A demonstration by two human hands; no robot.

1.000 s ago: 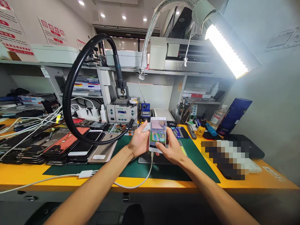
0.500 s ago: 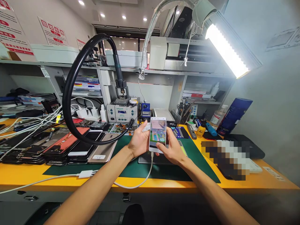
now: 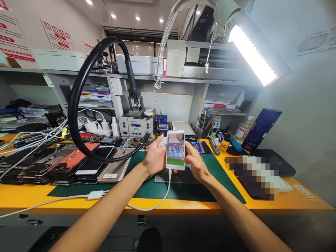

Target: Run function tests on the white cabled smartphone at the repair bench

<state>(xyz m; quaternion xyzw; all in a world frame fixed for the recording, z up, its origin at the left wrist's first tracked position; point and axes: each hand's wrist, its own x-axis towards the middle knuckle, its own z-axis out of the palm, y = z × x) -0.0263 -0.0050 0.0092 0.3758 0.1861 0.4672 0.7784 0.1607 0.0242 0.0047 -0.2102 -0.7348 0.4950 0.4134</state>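
A white smartphone [image 3: 175, 161] is held upright over the green mat, its lit screen facing me and showing a colourful picture. My left hand [image 3: 154, 158] is closed around its left side, thumb pointing up along the edge and fingertips showing beneath. On the right edge, my right hand [image 3: 196, 163] grips the phone, with its thumb at the lower right of the screen. Plugged into the phone's bottom end is a white charging cable [image 3: 168, 190], which loops down across the table's front edge. Behind and below the hands lies a perforated metal plate [image 3: 162, 177], partly hidden.
Stacks of phones [image 3: 89, 168] fill the left, beside tangled white cables [image 3: 39, 136]. A thick black hose [image 3: 72, 105] arches up from a hot-air station [image 3: 136, 126]. Bottles and tools, including a yellow bottle [image 3: 224, 146], stand at right. A bright lamp [image 3: 252, 56] hangs above.
The picture on the phone's screen is different, with a green band now at its bottom. My right thumb has shifted up and right, from the lower screen towards its right edge.
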